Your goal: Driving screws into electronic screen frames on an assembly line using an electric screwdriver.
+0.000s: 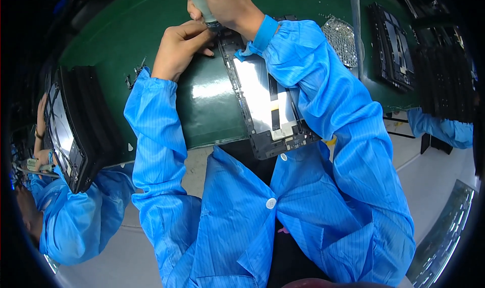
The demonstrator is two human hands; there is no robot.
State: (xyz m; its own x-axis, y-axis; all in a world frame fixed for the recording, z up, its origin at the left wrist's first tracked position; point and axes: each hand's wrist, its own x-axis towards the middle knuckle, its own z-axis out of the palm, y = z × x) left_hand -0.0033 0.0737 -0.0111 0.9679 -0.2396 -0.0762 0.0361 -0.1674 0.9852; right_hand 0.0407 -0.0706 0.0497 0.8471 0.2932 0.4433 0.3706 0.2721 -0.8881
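Observation:
My right hand [231, 4] is wrapped round a pale grey electric screwdriver [200, 1], its nose pointing down at the far end of a black-framed device panel [252, 88]. Beside the screwdriver's nose, the thumb and fingers of my left hand [178, 48] are drawn together at the panel's far left corner. What they pinch, if anything, is hidden, and so is the driver's bit. The panel lies lengthwise toward me, with silvery plates, a dark ribbon strip and a near end that overhangs the table edge. My right sleeve covers part of its right side.
A dish of small screws [342, 41] sits right of the panel, behind a grey upright pole [357, 30]. Stacked panels stand at left [63, 129] and right [393, 48]. Small dark parts [135, 75] lie by my left cuff. A person in blue [83, 220] works at left; another sleeve [442, 129] shows at right.

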